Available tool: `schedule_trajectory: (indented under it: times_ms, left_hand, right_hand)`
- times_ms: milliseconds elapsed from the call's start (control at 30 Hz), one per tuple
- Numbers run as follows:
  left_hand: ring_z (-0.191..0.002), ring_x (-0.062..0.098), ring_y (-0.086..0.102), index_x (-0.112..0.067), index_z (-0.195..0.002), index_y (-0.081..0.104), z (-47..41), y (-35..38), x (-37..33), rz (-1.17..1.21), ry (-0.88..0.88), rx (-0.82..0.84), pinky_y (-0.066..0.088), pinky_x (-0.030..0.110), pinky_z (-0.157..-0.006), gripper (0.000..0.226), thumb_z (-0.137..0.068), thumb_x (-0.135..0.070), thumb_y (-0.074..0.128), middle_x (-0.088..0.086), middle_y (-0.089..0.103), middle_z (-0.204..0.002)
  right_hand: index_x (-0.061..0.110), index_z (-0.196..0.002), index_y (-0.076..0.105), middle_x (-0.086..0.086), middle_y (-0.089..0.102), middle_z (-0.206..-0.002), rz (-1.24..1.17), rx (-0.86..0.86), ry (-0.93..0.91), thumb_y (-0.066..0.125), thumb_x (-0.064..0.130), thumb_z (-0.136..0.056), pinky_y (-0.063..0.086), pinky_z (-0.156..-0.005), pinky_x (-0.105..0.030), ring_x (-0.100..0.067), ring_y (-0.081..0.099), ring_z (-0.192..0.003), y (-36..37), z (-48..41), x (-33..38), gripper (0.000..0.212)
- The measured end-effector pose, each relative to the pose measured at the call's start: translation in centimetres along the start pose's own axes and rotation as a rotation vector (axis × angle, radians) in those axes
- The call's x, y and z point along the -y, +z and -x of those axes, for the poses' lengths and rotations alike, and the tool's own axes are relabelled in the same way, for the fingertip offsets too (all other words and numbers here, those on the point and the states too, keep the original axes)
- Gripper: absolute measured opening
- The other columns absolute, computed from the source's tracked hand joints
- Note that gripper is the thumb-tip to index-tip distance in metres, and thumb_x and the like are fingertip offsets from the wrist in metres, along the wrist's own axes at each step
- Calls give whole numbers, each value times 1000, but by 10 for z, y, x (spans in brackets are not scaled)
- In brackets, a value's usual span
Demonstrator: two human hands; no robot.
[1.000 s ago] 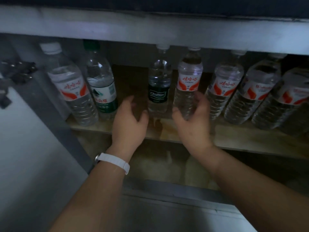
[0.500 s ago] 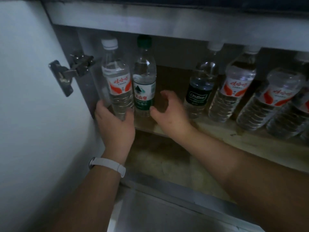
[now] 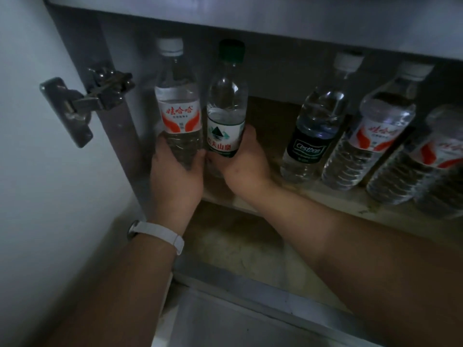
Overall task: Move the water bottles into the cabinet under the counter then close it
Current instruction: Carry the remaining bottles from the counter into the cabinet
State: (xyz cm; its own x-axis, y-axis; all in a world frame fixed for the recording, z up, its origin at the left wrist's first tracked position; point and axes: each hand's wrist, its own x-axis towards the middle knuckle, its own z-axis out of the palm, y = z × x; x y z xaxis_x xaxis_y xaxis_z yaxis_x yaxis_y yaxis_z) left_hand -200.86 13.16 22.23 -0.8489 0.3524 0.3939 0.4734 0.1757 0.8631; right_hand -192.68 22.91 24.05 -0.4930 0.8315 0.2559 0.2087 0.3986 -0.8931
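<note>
Inside the open cabinet, water bottles stand in a row on a wooden shelf (image 3: 325,199). My left hand (image 3: 175,176) grips the lower part of a white-capped bottle with a red and white label (image 3: 178,106) at the far left. Right beside it, my right hand (image 3: 243,164) grips the base of a green-capped bottle (image 3: 226,116). The two bottles stand upright and nearly touch. Further right stand a dark-labelled bottle (image 3: 315,131) and two red-labelled bottles (image 3: 375,136), with a gap between them and my right hand.
The open cabinet door (image 3: 37,171) fills the left side, hung on a metal hinge (image 3: 87,98). The counter's underside (image 3: 275,18) runs just above the bottle caps. Below the shelf lies a stained cabinet floor (image 3: 240,246) and a metal sill (image 3: 250,291).
Both hands moved left from the middle bottles to the two leftmost ones. My left hand closed on the red-labelled bottle and my right hand closed on the green-capped one.
</note>
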Motion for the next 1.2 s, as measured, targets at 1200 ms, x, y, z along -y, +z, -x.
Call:
schedule_trajectory:
  times_ms: [1200]
  left_hand:
    - [-126,9,48,-26,-143,46,52,-12,-33,-154,339,333,43,32,-97,52,-94,-40,57,-3,54,-139]
  right_hand:
    - [20,-148,35,-1,37,-151,567,189,-202,62,42,-91,30,-103,-24,-19,37,-135,-103,72,19,67]
